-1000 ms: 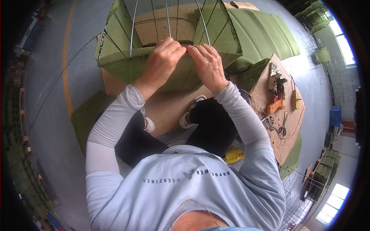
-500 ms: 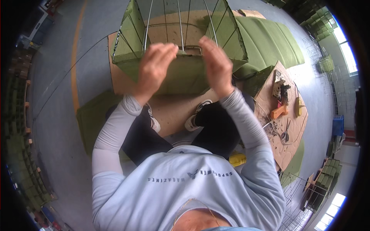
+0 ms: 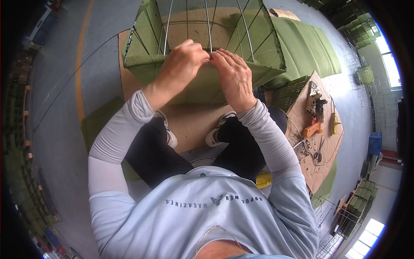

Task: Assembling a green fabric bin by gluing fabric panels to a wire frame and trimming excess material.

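Observation:
A wire-frame box (image 3: 267, 74) covered in green mesh fabric stands in front of me, its wire bars running away from me. At the middle of its near rim, my left hand (image 3: 183, 62) is closed, thumb and fingers pinching the green fabric edge. Right beside it, my right hand (image 3: 236, 77) lies over the same rim, fingers together and bent onto the fabric, their tips almost meeting those of the left. The exact spot under the fingertips is hidden.
At the right, a cardboard sheet (image 3: 325, 162) on a green crate holds an orange-handled glue gun (image 3: 313, 128), scissors (image 3: 318, 154), a yellow-handled tool (image 3: 334, 123) and a cable. Green fabric (image 3: 302, 47) lies behind it. Cardboard (image 3: 194, 123) covers the floor by my feet.
My hands, apart and blurred above the rim before, have come together and closed on the fabric edge at its middle. The box has shifted slightly.

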Demonstrator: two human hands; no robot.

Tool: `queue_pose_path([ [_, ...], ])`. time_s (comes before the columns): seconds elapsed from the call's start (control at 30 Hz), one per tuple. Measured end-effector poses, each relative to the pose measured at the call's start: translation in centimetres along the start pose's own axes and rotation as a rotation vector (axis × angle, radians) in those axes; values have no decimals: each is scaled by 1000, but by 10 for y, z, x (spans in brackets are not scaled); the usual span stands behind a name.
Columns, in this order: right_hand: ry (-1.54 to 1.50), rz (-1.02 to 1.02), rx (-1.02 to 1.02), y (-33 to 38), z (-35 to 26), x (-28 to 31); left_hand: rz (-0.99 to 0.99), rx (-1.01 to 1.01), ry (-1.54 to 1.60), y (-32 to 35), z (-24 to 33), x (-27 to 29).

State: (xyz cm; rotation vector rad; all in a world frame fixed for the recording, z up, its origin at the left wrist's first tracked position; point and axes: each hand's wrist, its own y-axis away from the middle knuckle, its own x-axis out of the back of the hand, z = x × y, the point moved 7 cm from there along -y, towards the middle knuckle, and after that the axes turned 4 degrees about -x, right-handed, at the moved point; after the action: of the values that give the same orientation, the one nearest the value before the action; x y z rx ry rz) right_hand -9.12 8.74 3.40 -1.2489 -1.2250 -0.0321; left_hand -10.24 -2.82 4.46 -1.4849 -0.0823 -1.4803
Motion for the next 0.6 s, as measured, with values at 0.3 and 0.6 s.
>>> queue_pose_path([
  [0.3, -124, -187, -42, -38, 11, 20, 260, -117, -71, 0, -7, 44],
  [0.6, -13, 59, 134, -10, -49, -29, 255, -106, -281, 57, 0, 42],
])
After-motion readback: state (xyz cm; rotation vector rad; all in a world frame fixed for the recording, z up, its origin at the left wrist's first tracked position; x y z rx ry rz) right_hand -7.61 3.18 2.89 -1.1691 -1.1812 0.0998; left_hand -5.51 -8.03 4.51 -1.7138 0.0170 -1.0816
